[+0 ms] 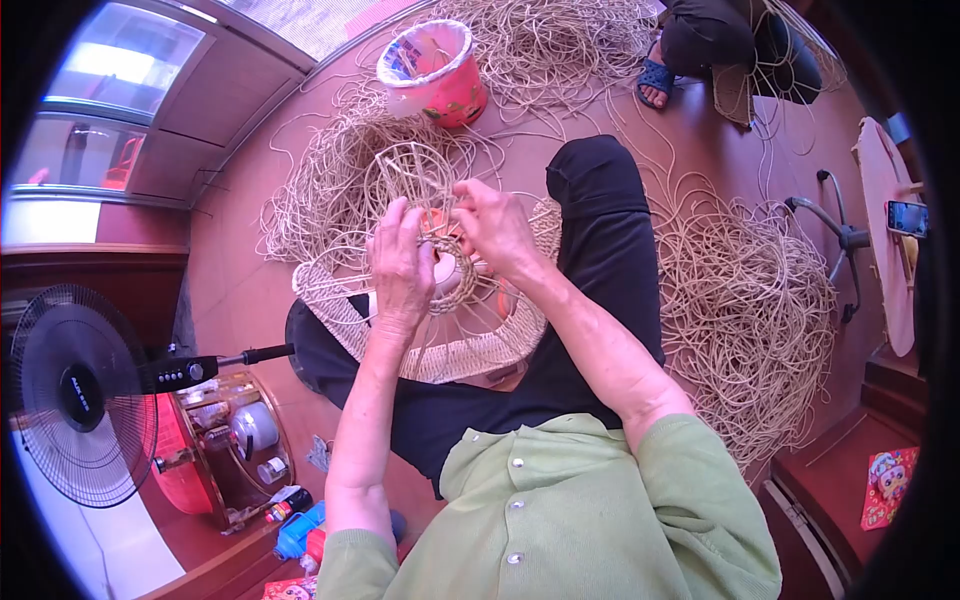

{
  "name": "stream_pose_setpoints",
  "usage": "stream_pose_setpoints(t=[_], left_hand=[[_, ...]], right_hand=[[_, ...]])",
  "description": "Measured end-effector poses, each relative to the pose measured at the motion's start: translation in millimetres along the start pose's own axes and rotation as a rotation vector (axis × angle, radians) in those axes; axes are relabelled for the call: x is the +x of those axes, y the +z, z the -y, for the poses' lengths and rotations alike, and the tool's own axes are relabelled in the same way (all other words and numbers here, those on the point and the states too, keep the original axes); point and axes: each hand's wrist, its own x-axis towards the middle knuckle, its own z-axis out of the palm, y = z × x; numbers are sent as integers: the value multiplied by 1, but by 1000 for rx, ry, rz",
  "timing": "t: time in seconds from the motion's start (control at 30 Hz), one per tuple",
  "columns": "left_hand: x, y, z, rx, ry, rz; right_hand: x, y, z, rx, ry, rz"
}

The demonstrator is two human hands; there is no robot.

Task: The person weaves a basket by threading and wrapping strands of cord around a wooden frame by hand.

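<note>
Looks like a home weaving workshop, with heaped cord [745,330], woven basketry [478,356] and a household fan [80,397].

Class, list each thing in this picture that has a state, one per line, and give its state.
Woven piece: unfinished, loose ends sticking out
Left hand: fingers mostly extended, at the piece
Right hand: fingers bent, at the piece
Pink bin: upright, lined, uncovered
Cord heap at right: loose, tangled
Phone: screen lit
Fan: running or not, unclear
Sandal: worn

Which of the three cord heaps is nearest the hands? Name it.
The left heap, just beyond the left hand. The top heap, right of the pink bucket, and the right heap, past the right leg, lie farther off.
</note>
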Motion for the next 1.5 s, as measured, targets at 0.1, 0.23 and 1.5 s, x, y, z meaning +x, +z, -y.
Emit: stream_pose_setpoints(t=[0.1,0.23,1.5], left_hand=[[-11,5,-10,89,38,-35],[-12,7,-7,36,24,-28],[9,-23,16,-773,-630,113]], right_hand=[[-11,-10,-19,-92,-243,-81],[-60,-26,-28,-98,-231,9],[37,15,99,-660,-692,137]])
